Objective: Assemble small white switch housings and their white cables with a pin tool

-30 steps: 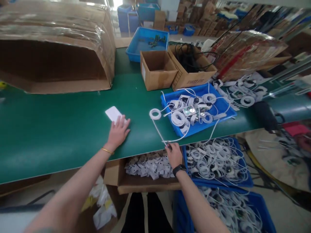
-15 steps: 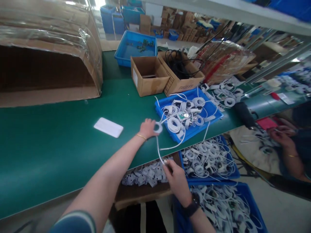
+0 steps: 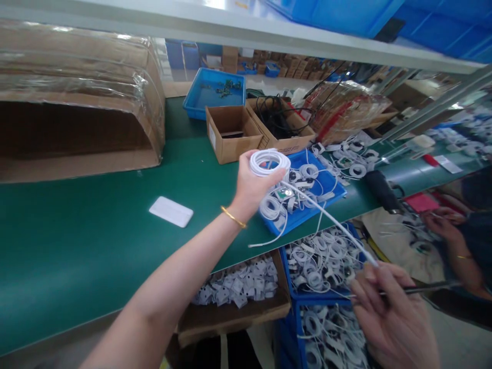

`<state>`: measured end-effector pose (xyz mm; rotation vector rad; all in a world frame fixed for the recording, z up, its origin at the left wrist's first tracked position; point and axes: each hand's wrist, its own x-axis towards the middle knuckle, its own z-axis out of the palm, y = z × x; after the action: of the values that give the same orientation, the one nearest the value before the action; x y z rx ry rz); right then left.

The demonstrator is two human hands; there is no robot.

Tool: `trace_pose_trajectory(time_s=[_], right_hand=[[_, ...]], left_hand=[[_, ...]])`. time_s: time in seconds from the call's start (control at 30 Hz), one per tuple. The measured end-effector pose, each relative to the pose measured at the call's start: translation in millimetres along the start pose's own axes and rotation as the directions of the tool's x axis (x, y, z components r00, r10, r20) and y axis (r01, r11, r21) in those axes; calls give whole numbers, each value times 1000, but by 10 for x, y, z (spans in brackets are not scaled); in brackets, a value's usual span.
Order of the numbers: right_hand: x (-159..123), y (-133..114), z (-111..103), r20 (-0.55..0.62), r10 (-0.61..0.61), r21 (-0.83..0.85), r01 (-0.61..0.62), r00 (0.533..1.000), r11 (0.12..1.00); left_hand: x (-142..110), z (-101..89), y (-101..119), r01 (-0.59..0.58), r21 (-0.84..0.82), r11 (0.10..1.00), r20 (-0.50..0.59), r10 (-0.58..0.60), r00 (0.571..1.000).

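near the middle of the frame, the left hand (image 3: 249, 187) has thumb and fingers curled around a white cable coil (image 3: 283, 163), held up before the blue tray (image 3: 307, 214). lower right, the right hand (image 3: 395, 312) pinches the coil's straight tail (image 3: 332, 219); a slim dark tool (image 3: 432, 287) juts from that grip. a white slab (image 3: 171, 211) lies left of centre on the green bench (image 3: 96, 246).

The left hand (image 3: 251, 187) has lifted the white cable coil (image 3: 269, 162) from the bench (image 3: 96, 246); the right hand (image 3: 392, 312) has drawn the cable end (image 3: 338, 224) farther right, outside the front edge.
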<state>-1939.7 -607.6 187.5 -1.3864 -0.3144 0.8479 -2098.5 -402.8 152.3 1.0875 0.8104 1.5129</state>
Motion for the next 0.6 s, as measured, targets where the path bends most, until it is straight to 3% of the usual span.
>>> trace_pose_trajectory(time_s=[0.1,0.2,0.33,0.5,0.6], right_hand=[[37,-273,83,106,32,149,-47,994,988],[82,-316,182,247,55,212,-109,967,971],[199,-49,434,420,121,166,-208,900,964],[359,514,783,457,166,106,-239,874,965],[416,882,869,442,210,50,-258,872,965]], left_hand=[[-167,-124,346,-109,0,994,-81,109,991],[-440,-444,432,-95,131,987,-132,112,985],[-676,-899,157,39,322,946,-282,57,958],[-877,-1381,-340,196,465,863,-408,12,913],[-1089,-1665,-502,280,580,765,-460,24,888]])
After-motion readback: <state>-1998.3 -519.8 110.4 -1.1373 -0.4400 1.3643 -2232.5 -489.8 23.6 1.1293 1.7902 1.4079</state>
